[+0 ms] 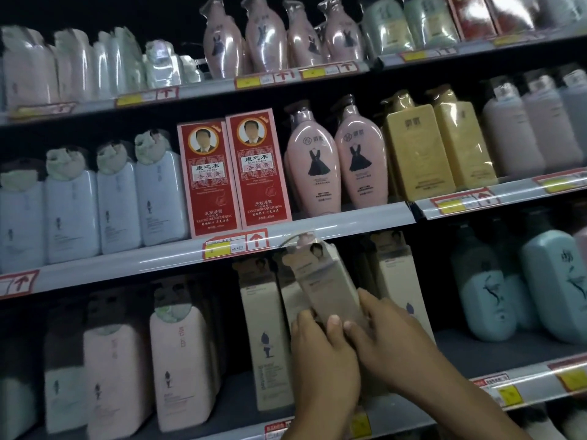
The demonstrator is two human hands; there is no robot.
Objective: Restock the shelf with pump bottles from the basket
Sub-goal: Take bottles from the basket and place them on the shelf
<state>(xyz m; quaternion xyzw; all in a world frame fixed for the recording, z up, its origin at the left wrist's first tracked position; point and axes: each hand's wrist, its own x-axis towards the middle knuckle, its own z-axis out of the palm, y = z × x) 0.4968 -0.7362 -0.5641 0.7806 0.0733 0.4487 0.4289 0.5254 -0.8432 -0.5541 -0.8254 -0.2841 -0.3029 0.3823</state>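
I have the beige pump bottle in both hands, tilted with its pump head leaning up and to the left, right under the edge of the shelf above. My left hand is curled around its lower left corner, thumb on the front face, and my right hand wraps the lower right side, fingers bent around the edge. It hangs in front of the gap on the lower shelf, between one matching beige bottle on the left and another on the right, not yet standing. To do this well, I think I should bring the base in first, then straighten the bottle so the pump clears the shelf lip above instead of catching on it, and slide it back with the label facing out, in line with its neighbours. The fit looks tight, so I'd ease it in rather than shove and knock the left bottle over. I can't see the basket at all; it is out of view. My hands cover the bottle's base and the spot where it must land, so I can't tell how deep the gap runs or whether another bottle stands behind. The picture is dim and blurred, and the small print on the labels is unreadable.
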